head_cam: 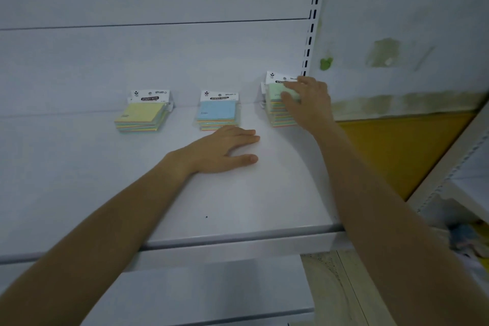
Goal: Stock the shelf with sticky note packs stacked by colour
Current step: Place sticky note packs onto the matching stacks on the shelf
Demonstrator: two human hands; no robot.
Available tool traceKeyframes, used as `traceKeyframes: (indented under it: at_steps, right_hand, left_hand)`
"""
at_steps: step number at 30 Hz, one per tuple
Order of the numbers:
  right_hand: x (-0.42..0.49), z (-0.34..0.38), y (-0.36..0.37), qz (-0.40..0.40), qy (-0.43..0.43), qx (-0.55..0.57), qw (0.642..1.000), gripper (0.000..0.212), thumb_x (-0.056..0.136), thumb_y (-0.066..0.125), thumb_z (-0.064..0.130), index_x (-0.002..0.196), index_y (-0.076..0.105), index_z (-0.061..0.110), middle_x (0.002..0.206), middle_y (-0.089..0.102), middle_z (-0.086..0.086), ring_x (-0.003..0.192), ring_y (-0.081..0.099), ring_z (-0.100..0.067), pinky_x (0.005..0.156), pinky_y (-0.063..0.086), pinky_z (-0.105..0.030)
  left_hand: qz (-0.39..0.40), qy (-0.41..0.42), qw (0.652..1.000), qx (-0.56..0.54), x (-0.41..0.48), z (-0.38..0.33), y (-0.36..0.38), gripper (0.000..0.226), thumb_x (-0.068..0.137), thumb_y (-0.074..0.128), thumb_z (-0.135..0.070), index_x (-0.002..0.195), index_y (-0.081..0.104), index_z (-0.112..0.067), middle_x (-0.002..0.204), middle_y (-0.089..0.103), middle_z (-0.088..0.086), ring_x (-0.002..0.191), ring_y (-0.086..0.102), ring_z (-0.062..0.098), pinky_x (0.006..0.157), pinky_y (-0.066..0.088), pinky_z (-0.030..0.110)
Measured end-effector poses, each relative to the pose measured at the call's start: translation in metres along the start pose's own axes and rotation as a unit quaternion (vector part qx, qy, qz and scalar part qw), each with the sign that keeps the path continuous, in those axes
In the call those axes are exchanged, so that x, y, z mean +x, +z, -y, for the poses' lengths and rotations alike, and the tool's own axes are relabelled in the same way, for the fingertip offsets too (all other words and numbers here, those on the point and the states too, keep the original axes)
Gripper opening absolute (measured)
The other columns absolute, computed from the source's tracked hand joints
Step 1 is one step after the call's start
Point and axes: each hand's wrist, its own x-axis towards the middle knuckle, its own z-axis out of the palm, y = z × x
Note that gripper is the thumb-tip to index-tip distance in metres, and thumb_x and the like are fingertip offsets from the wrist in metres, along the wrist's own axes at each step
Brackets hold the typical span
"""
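Two bare forearms reaching in from the bottom edge, over the rounded front lip of a white metal shelf (pixel 238 235). Left hand (pixel 225 149) lying palm down on the bare shelf surface, fingers together and pointing right, thumb set a little apart, holding nothing, just in front of the middle pile. Right hand (pixel 307 103) further back at the right end, fingers curled over the top and right side of a tall stack of sticky note packs with a pale green top sheet (pixel 277 106), gripping the uppermost pack; whether that pack rests fully on the stack or is lifted slightly, not possible to tell. Stack standing at the back right corner of the shelf, near a white slotted upright post (pixel 313 16). Left of it, well apart, a lower stack of packs with a light blue top sheet (pixel 217 111), close against the back panel. Further left again, a similar low stack with a pale yellow top sheet (pixel 141 114). White header cards with hang holes and black "STICKY NOTE" labels standing up behind each pile. Beyond the post, a stained pale wall (pixel 410 34) above a mustard-yellow panel (pixel 397 145).
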Motion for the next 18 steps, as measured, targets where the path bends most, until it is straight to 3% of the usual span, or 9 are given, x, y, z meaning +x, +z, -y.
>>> traceKeyframes:
  at_steps: [3,8,13,18]
  right_hand:
    - [-0.005,-0.002,0.005,0.052,-0.033,-0.061,0.996,0.042,0.090,0.045,0.028,0.131,0.047,0.023,0.144,0.041,-0.003,0.134,0.029,-0.028,0.115,0.018,-0.042]
    - [-0.005,0.000,0.006,0.021,-0.039,-0.054,0.998,0.046,0.089,0.046,0.026,0.134,0.043,0.022,0.147,0.036,-0.002,0.138,0.026,-0.024,0.118,0.007,-0.046]
    - [-0.014,0.019,0.015,-0.031,-0.155,-0.042,0.986,0.054,0.080,0.035,0.039,0.124,0.056,0.015,0.131,0.056,-0.009,0.126,0.047,-0.028,0.112,0.025,-0.049]
    - [-0.027,0.070,0.030,0.030,-0.249,-0.094,0.964,0.052,0.080,0.033,0.037,0.115,0.063,0.013,0.121,0.064,-0.010,0.116,0.057,-0.030,0.106,0.030,-0.051]
  left_hand:
    - [0.008,-0.009,1.000,0.003,0.000,-0.001,0.000,0.071,0.080,0.038,-0.063,0.142,0.031,-0.030,0.155,0.024,-0.009,0.144,0.017,0.013,0.120,0.011,0.029]
    - [0.019,-0.026,0.999,0.006,-0.002,-0.006,-0.003,0.068,0.082,0.040,-0.062,0.142,0.029,-0.033,0.155,0.021,-0.013,0.144,0.016,0.008,0.120,0.012,0.028]
    - [0.015,-0.041,0.998,0.043,-0.015,-0.008,-0.010,0.057,0.090,0.039,-0.053,0.143,0.028,-0.033,0.155,0.021,-0.014,0.143,0.017,0.005,0.116,0.016,0.026]
    - [-0.030,-0.059,0.996,0.068,-0.073,0.012,-0.030,0.054,0.091,0.040,-0.050,0.141,0.031,-0.033,0.152,0.031,-0.011,0.140,0.026,0.006,0.113,0.023,0.024]
